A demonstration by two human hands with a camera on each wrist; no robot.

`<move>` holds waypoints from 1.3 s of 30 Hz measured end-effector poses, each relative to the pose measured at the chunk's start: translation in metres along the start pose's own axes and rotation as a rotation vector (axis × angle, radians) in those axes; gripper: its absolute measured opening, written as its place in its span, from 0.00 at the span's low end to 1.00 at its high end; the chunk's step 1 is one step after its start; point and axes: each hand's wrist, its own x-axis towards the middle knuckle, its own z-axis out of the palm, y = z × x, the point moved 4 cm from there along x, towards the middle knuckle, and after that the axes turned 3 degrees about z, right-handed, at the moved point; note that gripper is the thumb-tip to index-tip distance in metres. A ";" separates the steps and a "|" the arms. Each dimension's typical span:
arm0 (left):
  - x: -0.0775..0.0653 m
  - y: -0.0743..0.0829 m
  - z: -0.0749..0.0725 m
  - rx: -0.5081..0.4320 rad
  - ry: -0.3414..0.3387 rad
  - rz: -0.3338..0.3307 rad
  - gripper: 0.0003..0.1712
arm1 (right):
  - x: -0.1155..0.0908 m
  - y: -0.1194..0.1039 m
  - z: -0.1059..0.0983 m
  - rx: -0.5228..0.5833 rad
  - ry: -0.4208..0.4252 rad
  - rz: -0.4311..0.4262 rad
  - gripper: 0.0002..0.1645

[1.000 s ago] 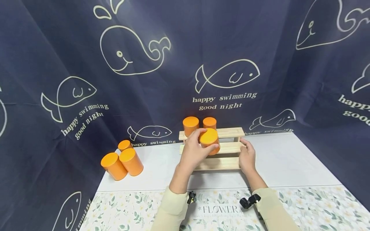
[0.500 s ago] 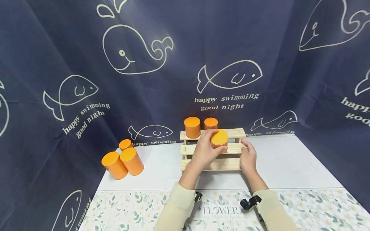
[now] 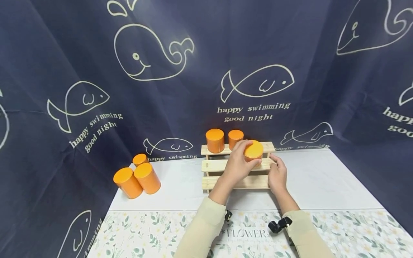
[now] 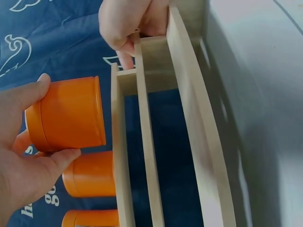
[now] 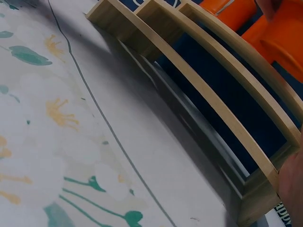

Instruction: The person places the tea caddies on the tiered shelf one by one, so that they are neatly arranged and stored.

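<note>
My left hand (image 3: 238,163) pinches an orange lidded canister (image 3: 253,149) between thumb and fingers, near the right end of a three-tier wooden rack (image 3: 214,165). In the left wrist view a small gap separates the held canister (image 4: 68,113) from the edge of the rack's top shelf (image 4: 122,156). Two more orange canisters stand upright on that top shelf, a larger one (image 3: 215,141) at the left end and a smaller one (image 3: 236,139) beside it. At the rack's right end, my right hand (image 3: 278,175) grips the side, its fingertips partly hidden behind the wood.
Three orange canisters stand grouped on the white table at left: two tall ones (image 3: 128,183) (image 3: 147,179) and a smaller one (image 3: 140,159) behind. A dark blue curtain (image 3: 200,96) hangs right behind the rack. A floral mat (image 3: 151,229) covers the table's front.
My left hand has carried the canister rightward and slightly up, from the rack's middle to near its right end. The right hand stays at the rack's side.
</note>
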 end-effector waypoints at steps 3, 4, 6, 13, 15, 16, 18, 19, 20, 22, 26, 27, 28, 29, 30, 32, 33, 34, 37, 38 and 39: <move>0.002 -0.001 0.004 0.022 -0.001 0.012 0.40 | 0.001 0.000 0.002 -0.001 -0.001 -0.007 0.29; 0.003 -0.001 0.005 0.028 -0.003 0.014 0.40 | 0.000 0.000 0.002 -0.002 -0.004 -0.007 0.29; 0.004 -0.002 0.008 0.040 -0.005 0.015 0.40 | 0.000 0.000 0.003 -0.009 -0.006 -0.007 0.29; 0.012 -0.001 0.015 0.144 -0.009 0.055 0.38 | 0.000 -0.001 0.005 -0.025 -0.002 -0.016 0.28; 0.016 0.001 0.016 0.186 -0.005 0.066 0.38 | 0.000 -0.002 0.006 -0.024 -0.002 -0.021 0.28; 0.017 0.001 0.017 0.202 -0.004 0.067 0.38 | 0.000 -0.002 0.006 -0.023 -0.002 -0.022 0.28; 0.019 0.001 0.020 0.219 -0.004 0.061 0.38 | 0.000 -0.002 0.006 -0.027 -0.002 -0.021 0.28; 0.020 0.000 0.021 0.223 -0.002 0.055 0.38 | 0.000 -0.002 0.006 -0.028 -0.003 -0.021 0.28; 0.021 0.000 0.022 0.222 0.002 0.048 0.38 | 0.000 -0.002 0.006 -0.031 -0.003 -0.021 0.28; 0.022 0.000 0.024 0.216 0.015 0.032 0.39 | 0.000 -0.002 0.005 -0.033 -0.002 -0.021 0.28; 0.024 -0.001 0.029 0.186 0.055 -0.005 0.40 | 0.001 -0.002 0.004 -0.040 -0.012 -0.026 0.28; 0.025 -0.002 0.031 0.175 0.061 -0.013 0.40 | 0.001 -0.002 0.003 -0.040 -0.011 -0.027 0.29; 0.025 -0.003 0.034 0.166 0.068 -0.018 0.40 | 0.001 -0.002 0.002 -0.040 -0.008 -0.025 0.29; 0.025 -0.003 0.036 0.153 0.075 -0.023 0.40 | 0.000 -0.002 0.001 -0.044 -0.005 -0.025 0.29; 0.025 -0.003 0.038 0.142 0.083 -0.026 0.40 | 0.000 -0.002 0.000 -0.046 -0.001 -0.024 0.29; 0.025 -0.004 0.041 0.127 0.101 -0.032 0.40 | 0.000 -0.002 -0.001 -0.049 0.001 -0.015 0.29; 0.025 -0.004 0.042 0.124 0.110 -0.034 0.40 | -0.001 -0.002 -0.001 -0.055 0.001 -0.012 0.29; 0.025 -0.004 0.042 0.118 0.118 -0.035 0.41 | -0.001 -0.002 -0.001 -0.072 0.002 -0.009 0.29; 0.026 -0.006 0.044 0.099 0.126 -0.038 0.41 | 0.000 -0.001 0.000 -0.080 0.002 -0.003 0.29; 0.027 -0.006 0.044 0.097 0.123 -0.042 0.41 | 0.000 -0.001 0.000 -0.072 -0.001 -0.009 0.29; 0.027 -0.007 0.045 0.104 0.114 -0.047 0.42 | 0.000 0.000 0.000 -0.065 -0.002 -0.015 0.29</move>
